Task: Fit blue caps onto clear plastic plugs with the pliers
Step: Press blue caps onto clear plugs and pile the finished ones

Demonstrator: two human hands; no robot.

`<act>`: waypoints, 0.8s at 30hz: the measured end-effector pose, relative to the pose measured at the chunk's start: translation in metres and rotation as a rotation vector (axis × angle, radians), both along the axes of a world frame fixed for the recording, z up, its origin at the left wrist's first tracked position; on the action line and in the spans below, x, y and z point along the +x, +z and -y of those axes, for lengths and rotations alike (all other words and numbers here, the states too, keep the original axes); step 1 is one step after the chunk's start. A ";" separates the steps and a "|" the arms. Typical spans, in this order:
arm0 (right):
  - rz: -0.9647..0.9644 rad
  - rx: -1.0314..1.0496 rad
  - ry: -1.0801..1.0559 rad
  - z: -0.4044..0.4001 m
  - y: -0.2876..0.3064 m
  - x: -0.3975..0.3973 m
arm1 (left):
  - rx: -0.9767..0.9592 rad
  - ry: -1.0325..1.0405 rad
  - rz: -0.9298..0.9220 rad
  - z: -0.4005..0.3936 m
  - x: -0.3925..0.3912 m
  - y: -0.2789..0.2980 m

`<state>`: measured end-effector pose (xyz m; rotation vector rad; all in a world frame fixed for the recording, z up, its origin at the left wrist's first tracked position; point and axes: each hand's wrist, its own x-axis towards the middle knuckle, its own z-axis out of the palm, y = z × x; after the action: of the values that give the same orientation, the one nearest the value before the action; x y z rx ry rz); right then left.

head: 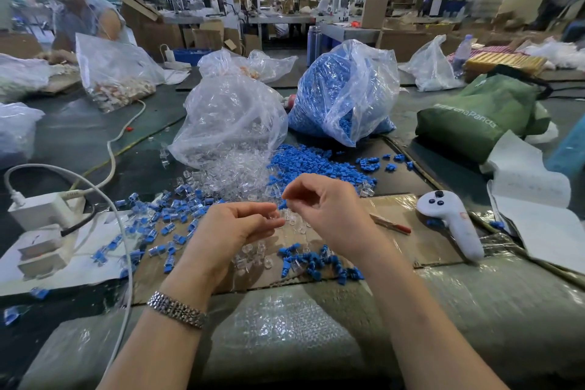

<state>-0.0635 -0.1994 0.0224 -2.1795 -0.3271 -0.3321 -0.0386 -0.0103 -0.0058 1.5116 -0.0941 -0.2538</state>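
My left hand pinches a clear plastic plug between thumb and fingertips. My right hand pinches a small blue cap just right of and above the plug; the two parts almost touch. Below the hands, loose clear plugs and blue caps lie on a cardboard sheet. Red-handled pliers lie on the cardboard, right of my right hand, in neither hand. Capped pieces are scattered to the left.
A bag of clear plugs and a bag of blue caps spill piles behind the hands. A white controller lies at right, a green bag beyond it. White adapters and cables sit at left. Another person works at far left.
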 end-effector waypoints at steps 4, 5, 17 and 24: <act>0.109 -0.267 0.028 -0.011 -0.002 -0.003 | 0.069 -0.042 0.023 0.002 -0.003 0.004; 0.124 -0.319 0.032 -0.013 -0.002 -0.004 | 0.088 -0.051 0.028 0.002 -0.004 0.005; 0.021 0.025 0.051 -0.005 -0.015 0.000 | -0.036 -0.119 0.035 -0.003 -0.010 0.003; -0.040 0.120 0.067 0.000 -0.024 0.000 | -0.133 -0.168 0.019 -0.003 -0.011 0.000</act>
<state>-0.0632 -0.1992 -0.0011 -2.0500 -0.3480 -0.2642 -0.0493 -0.0073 -0.0056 1.3754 -0.2492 -0.3603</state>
